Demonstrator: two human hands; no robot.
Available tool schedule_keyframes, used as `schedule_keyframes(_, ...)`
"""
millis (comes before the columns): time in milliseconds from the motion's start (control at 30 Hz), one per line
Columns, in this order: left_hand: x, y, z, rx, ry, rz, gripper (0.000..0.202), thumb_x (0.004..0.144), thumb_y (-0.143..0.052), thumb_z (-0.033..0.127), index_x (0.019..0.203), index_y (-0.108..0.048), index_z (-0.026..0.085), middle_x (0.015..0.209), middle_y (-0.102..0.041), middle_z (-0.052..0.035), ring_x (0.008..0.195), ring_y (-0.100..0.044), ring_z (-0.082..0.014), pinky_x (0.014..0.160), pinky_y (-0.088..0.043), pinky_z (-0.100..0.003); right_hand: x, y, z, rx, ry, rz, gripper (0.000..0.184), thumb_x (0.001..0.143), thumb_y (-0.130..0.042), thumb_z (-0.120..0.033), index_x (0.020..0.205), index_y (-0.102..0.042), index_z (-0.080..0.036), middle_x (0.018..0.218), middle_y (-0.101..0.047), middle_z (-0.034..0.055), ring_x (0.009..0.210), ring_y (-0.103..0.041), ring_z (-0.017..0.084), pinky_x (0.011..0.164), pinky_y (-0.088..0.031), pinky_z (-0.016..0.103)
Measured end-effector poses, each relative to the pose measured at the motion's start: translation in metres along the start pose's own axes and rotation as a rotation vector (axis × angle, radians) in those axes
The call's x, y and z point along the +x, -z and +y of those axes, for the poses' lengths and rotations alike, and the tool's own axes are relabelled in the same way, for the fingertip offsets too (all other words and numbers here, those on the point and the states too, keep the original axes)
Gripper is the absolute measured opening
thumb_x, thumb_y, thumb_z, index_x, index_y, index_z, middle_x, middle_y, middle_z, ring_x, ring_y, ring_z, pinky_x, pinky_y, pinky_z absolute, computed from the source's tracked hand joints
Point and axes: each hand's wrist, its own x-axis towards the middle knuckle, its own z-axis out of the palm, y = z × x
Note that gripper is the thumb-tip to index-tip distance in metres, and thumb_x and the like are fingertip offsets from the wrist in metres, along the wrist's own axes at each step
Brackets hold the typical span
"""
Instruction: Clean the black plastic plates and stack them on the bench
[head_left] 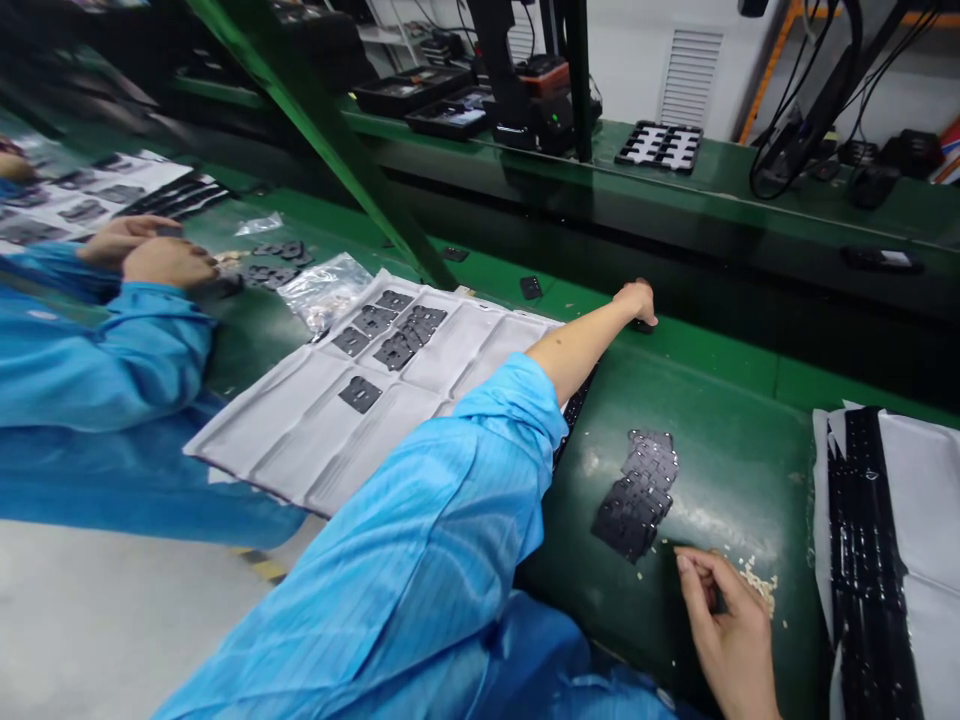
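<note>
My left hand [637, 301] reaches far out across the green bench, fingers curled down over a small dark piece at the conveyor edge; what it grips is mostly hidden. My right hand [724, 610] rests near the front edge with fingers bent in a pinch, beside small pale crumbs [757, 580]. A fanned stack of thin black flat parts [637, 495] lies just left of that hand. Under my left arm lies a grey padded sheet [300, 430] carrying several black parts [394, 335].
A co-worker in a blue sleeve [112, 340] works at the left, hands [161, 260] together over small parts. A clear bag [326, 290] lies by the sheet. Black strips on white sheets [870, 560] sit at right. A green post [337, 140] and machines stand behind the conveyor.
</note>
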Motion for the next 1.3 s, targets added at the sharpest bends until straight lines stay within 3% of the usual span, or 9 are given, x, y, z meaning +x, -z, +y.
schedule_keyframes(167, -0.051, 0.001, 0.007, -0.107, -0.256, 0.053, 0.043, 0.088, -0.082, 0.012, 0.13, -0.073, 0.009, 0.134, -0.076, -0.017, 0.126, -0.072, -0.028, 0.109, -0.056, -0.034, -0.005, 0.007, -0.002, 0.026, -0.087, 0.011, 0.031, 0.104, -0.069, -0.047, 0.094, -0.083, -0.021, 0.075, -0.079, 0.0045, 0.057, -0.069, 0.018, 0.054, -0.056, 0.025)
schedule_keyframes(300, -0.149, -0.006, 0.01, -0.292, -0.729, -0.011, 0.008, 0.088, -0.082, 0.012, 0.095, -0.081, 0.016, 0.11, -0.077, -0.0085, 0.106, -0.073, -0.0214, 0.099, -0.057, -0.034, 0.0, 0.018, -0.003, 0.163, -0.235, 0.055, 0.037, 0.103, -0.069, -0.054, 0.105, -0.082, -0.02, 0.082, -0.078, 0.0062, 0.065, -0.07, 0.019, 0.06, -0.057, 0.028)
schedule_keyframes(400, -0.235, -0.016, 0.0, -0.472, -1.151, -0.126, 0.014, 0.093, -0.075, 0.016, 0.083, -0.083, 0.023, 0.107, -0.073, -0.0097, 0.102, -0.07, -0.0237, 0.096, -0.057, -0.042, 0.011, 0.024, -0.014, 0.55, -0.319, 0.057, 0.048, 0.108, -0.056, -0.06, 0.122, -0.075, -0.018, 0.092, -0.078, 0.0097, 0.064, -0.066, 0.018, 0.056, -0.054, 0.03)
schedule_keyframes(533, -0.306, -0.036, -0.024, -0.465, -1.267, -0.134, 0.023, 0.098, -0.067, 0.014, 0.086, -0.082, 0.026, 0.111, -0.076, -0.0123, 0.111, -0.068, -0.0271, 0.101, -0.057, -0.047, 0.019, 0.032, -0.033, 0.807, -0.351, -0.029, 0.048, 0.104, -0.065, -0.061, 0.126, -0.072, -0.018, 0.074, -0.07, 0.0025, 0.058, -0.061, 0.017, 0.056, -0.051, 0.029)
schedule_keyframes(700, -0.338, -0.053, -0.044, -0.53, -1.226, 0.028, 0.032, 0.096, -0.06, 0.004, 0.102, -0.082, 0.027, 0.131, -0.073, -0.0132, 0.123, -0.067, -0.0277, 0.105, -0.057, -0.05, 0.006, 0.041, -0.045, 0.671, -0.282, -0.003, 0.034, 0.102, -0.073, -0.048, 0.122, -0.069, -0.02, 0.066, -0.066, -0.0039, 0.057, -0.063, 0.014, 0.059, -0.054, 0.026)
schedule_keyframes(867, -0.358, -0.058, -0.042, -0.748, -0.865, -0.093, 0.031, 0.097, -0.072, 0.02, 0.128, -0.073, 0.024, 0.123, -0.072, -0.0127, 0.108, -0.071, -0.0247, 0.09, -0.061, -0.039, -0.004, 0.048, -0.042, 0.386, -0.18, 0.083, 0.025, 0.103, -0.071, -0.038, 0.121, -0.071, -0.021, 0.073, -0.07, -0.0018, 0.06, -0.067, 0.015, 0.058, -0.056, 0.025)
schedule_keyframes(1000, -0.36, -0.078, -0.028, -0.879, -0.568, -0.265, 0.027, 0.095, -0.077, 0.031, 0.119, -0.071, 0.02, 0.094, -0.07, -0.0034, 0.076, -0.065, -0.0147, 0.07, -0.055, -0.027, -0.006, 0.049, -0.036, 0.262, -0.102, 0.068, 0.027, 0.103, -0.071, -0.039, 0.123, -0.07, -0.021, 0.081, -0.075, 0.0014, 0.068, -0.072, 0.017, 0.072, -0.063, 0.03)
schedule_keyframes(1100, -0.358, -0.097, -0.019, -1.079, -0.42, -0.251, 0.029, 0.092, -0.081, 0.037, 0.106, -0.062, 0.02, 0.089, -0.067, -0.0013, 0.073, -0.065, -0.0133, 0.068, -0.054, -0.026, -0.011, 0.046, -0.033, 0.352, -0.15, 0.02, 0.034, 0.101, -0.074, -0.045, 0.125, -0.067, -0.022, 0.092, -0.079, 0.0056, 0.081, -0.077, 0.02, 0.076, -0.065, 0.031)
schedule_keyframes(1300, -0.36, -0.116, -0.015, -1.197, -0.384, -0.301, 0.033, 0.096, -0.078, 0.043, 0.102, -0.055, 0.02, 0.089, -0.064, -0.0005, 0.069, -0.065, -0.0118, 0.066, -0.055, -0.025, -0.02, 0.048, -0.03, 0.388, -0.232, 0.022, 0.024, 0.107, -0.066, -0.045, 0.1, -0.069, -0.022, 0.072, -0.073, 0.001, 0.06, -0.071, 0.016, 0.06, -0.059, 0.026)
